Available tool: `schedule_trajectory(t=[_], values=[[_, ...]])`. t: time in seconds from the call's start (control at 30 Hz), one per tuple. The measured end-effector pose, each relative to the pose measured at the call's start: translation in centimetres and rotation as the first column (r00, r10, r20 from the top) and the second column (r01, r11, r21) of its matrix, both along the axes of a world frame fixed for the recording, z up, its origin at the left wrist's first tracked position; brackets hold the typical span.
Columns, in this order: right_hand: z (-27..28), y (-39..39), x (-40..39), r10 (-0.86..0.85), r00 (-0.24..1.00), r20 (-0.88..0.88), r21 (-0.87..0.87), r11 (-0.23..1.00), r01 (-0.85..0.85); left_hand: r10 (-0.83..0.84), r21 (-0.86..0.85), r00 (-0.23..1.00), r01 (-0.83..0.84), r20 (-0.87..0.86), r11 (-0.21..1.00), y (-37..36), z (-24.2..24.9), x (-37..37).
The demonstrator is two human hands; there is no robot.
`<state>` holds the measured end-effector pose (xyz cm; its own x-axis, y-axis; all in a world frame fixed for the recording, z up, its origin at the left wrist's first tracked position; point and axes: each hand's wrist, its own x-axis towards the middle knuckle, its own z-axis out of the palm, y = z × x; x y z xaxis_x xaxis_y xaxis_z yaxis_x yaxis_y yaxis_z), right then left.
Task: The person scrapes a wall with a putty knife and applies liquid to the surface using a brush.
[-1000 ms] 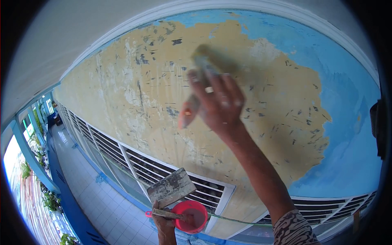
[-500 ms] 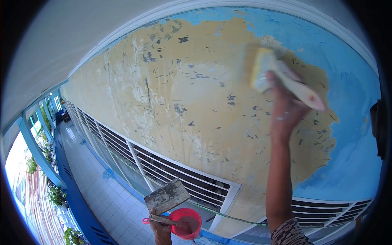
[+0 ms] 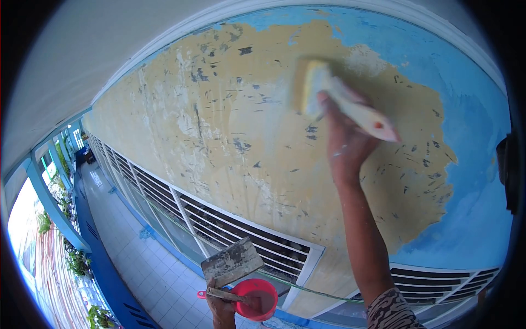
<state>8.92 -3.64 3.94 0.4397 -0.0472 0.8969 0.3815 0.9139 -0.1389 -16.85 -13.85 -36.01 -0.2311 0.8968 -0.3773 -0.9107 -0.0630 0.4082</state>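
In my right hand point(image 3: 350, 142) is a wide paintbrush point(image 3: 356, 109) with a pale handle and a red mark near its end. Its light bristles lie against the upper middle of the bare tan wall point(image 3: 263, 181), slightly smeared by motion. Low in view, my left hand point(image 3: 221, 310) is closed around a flat, stained plastering trowel point(image 3: 233, 264) and a red plastic dipper point(image 3: 272, 290). A wooden-handled tool point(image 3: 224, 295) crosses that hand, its far end over the dipper, which holds pinkish-grey liquid.
Blue paint point(image 3: 476, 164) borders the tan patch on the right and top. Below it run white-barred window openings point(image 3: 241, 236). A tiled walkway point(image 3: 142, 263) stretches away on the left, beside a blue parapet point(image 3: 104, 257) with potted plants point(image 3: 78, 262).
My right hand has carried the brush leftward across the wall. My left hand, with trowel and dipper, has shifted slightly to the right.
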Motion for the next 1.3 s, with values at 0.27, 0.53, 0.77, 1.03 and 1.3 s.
schedule_trajectory(t=[0.27,0.53,0.77,1.03,1.3], values=[[-9.5,2.9,-1.0,0.033,0.843,0.536,-0.314,0.935,0.164,-0.003,-0.043,1.0,0.002,-0.023,0.999,-0.8,-0.9,-0.1],[-5.6,-1.4,2.3,0.1,0.995,-0.018,-0.322,0.941,-0.1,0.007,-0.056,1.0,-0.005,0.022,0.998,-0.8,-0.9,-0.3],[-16.2,-3.0,5.4,0.023,0.71,0.704,-0.38,0.856,0.349,0.008,-0.081,0.999,-0.011,-0.041,0.997,-1.3,0.0,0.0],[-12.6,-8.9,10.5,-0.234,0.972,0.014,-0.371,0.902,0.222,-0.034,-0.084,0.999,0.031,-0.024,0.996,-1.2,0.1,0.1],[-20.0,-8.5,10.5,0.046,0.764,0.643,-0.468,0.814,0.344,-0.087,-0.123,0.996,0.087,0.007,0.989,-0.6,-1.3,1.3]])
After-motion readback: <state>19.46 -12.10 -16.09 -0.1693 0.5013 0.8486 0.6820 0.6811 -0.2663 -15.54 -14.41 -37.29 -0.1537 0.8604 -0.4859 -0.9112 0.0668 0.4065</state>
